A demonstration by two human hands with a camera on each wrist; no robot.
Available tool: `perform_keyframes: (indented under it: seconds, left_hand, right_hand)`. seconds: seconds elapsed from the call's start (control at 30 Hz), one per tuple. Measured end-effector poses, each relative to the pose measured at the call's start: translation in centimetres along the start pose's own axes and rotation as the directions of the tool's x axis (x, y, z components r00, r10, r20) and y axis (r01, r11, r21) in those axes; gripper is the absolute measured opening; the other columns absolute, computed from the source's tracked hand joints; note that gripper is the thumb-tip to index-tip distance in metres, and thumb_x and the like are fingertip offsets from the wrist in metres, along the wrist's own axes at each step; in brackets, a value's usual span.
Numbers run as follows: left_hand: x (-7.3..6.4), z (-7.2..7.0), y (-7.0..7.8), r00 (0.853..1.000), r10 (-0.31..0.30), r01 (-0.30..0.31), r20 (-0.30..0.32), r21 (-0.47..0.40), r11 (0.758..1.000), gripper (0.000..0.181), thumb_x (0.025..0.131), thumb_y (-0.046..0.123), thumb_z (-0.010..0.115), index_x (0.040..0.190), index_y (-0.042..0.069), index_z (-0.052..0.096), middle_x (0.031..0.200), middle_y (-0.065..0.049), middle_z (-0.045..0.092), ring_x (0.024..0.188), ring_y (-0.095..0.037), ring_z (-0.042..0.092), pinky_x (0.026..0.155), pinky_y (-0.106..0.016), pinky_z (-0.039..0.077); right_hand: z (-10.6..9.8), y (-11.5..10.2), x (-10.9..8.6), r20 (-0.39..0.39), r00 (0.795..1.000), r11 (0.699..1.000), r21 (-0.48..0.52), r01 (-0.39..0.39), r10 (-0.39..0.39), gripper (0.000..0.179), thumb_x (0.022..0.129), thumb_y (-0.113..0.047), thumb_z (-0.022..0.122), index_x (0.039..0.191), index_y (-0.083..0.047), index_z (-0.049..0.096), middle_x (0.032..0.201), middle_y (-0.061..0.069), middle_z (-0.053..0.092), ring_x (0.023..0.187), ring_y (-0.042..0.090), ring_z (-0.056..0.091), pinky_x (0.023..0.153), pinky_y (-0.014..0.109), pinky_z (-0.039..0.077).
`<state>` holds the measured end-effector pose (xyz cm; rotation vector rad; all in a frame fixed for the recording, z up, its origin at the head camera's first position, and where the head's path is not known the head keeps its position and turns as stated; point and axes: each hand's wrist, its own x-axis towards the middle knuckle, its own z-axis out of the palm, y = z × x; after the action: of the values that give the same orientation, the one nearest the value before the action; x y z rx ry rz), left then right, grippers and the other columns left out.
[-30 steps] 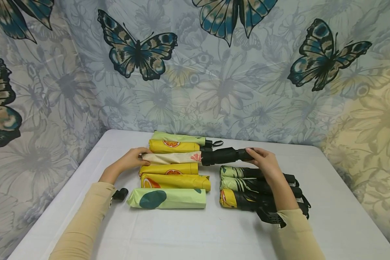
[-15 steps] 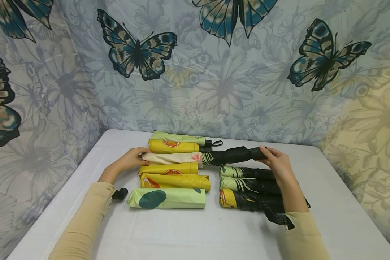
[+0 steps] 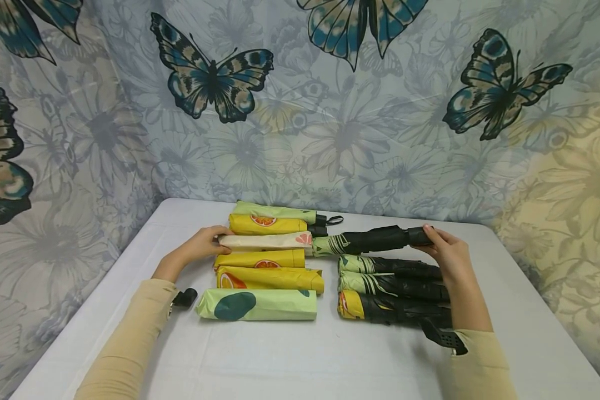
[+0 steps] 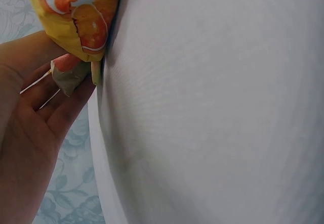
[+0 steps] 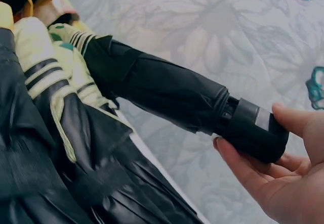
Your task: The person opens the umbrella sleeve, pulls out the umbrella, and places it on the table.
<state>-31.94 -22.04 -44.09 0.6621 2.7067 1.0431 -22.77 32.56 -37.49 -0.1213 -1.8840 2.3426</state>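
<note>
A white table (image 3: 280, 355) meets a pale floral backdrop (image 3: 290, 150) with blue butterflies (image 3: 212, 83), yellowish at right.

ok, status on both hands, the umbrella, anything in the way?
Left hand holds cream sleeve, right hand black handle. Umbrella: black part out, green part at sleeve mouth, tip not visible. Nothing visible blocking; three bare umbrellas on near side.

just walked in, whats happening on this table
Someone's left grip holds one end of a cream cover; the right grip holds a folded umbrella by its black handle. The umbrella's other end meets the cover's opening; how much is inside is hidden. Three more folded umbrellas lie at the right, nearer the camera.
</note>
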Motion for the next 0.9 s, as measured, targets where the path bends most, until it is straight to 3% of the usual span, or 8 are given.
perform_keyframes:
  seconds: [0.4, 0.9]
  left_hand:
    - [0.3, -0.1, -0.2, 0.999, 0.042, -0.041, -0.016, 0.071, 0.997, 0.038, 0.086, 0.016, 0.075, 0.12, 0.004, 0.065, 0.119, -0.018, 0.064, 0.11, -0.032, 0.059, 0.094, -0.05, 0.052]
    - [0.1, -0.1, -0.3, 1.0, 0.02, -0.02, -0.008, 0.05, 0.999, 0.038, 0.086, 0.016, 0.075, 0.121, 0.005, 0.064, 0.12, -0.017, 0.063, 0.111, -0.03, 0.058, 0.095, -0.049, 0.052]
  right_hand:
    - [-2.4, -0.2, -0.2, -0.061, 0.998, 0.999, 0.048, -0.025, 0.028, 0.008, 0.094, -0.021, 0.064, 0.092, -0.017, 0.071, 0.091, -0.007, 0.069, 0.073, 0.012, 0.074, 0.075, 0.023, 0.06]
    - [-4.9, 0.4, -0.1, -0.09, 0.992, 0.971, 0.228, -0.069, 0.092, 0.013, 0.095, -0.017, 0.063, 0.087, -0.014, 0.073, 0.084, -0.001, 0.074, 0.071, 0.015, 0.074, 0.068, 0.03, 0.062]
